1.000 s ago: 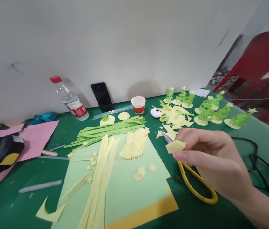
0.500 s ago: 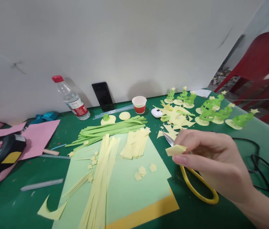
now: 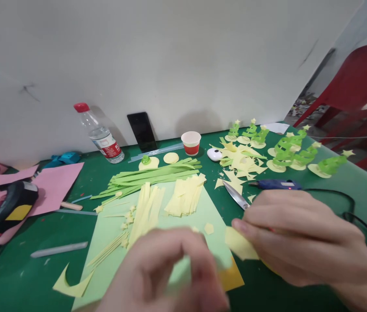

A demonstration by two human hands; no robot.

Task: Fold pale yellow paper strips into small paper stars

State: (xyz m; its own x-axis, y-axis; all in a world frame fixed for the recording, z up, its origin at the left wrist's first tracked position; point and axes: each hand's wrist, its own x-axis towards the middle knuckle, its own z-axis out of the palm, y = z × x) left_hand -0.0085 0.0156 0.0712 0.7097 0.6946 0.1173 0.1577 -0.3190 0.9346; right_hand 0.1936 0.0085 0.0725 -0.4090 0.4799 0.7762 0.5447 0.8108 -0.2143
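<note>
In the head view, my right hand (image 3: 306, 234) pinches a small pale yellow paper piece (image 3: 240, 246) between thumb and fingers. Under that hand lies a pair of scissors (image 3: 236, 195), its blades showing and its yellow handles mostly covered. My left hand (image 3: 164, 268) is at the bottom centre, above the light green sheet (image 3: 173, 225); its fingers are curled and blurred, and their grip is unclear. Pale yellow paper strips (image 3: 146, 212) run beneath it. A small paper pentagon (image 3: 209, 228) lies between the two hands. Short yellow strips (image 3: 185, 195) rest farther back.
Paper scraps (image 3: 241, 158) and a blue glue gun (image 3: 277, 184) with a cable lie at the right. Several green spiral paper trees (image 3: 285, 151) stand behind them. A paper cup (image 3: 191, 143), phone (image 3: 142, 131) and bottle (image 3: 105, 141) line the wall. Pink paper (image 3: 55, 186) is left.
My left hand has come into view at the bottom centre. My right hand has moved lower with the paper piece, now tilted, and the glue gun behind it shows.
</note>
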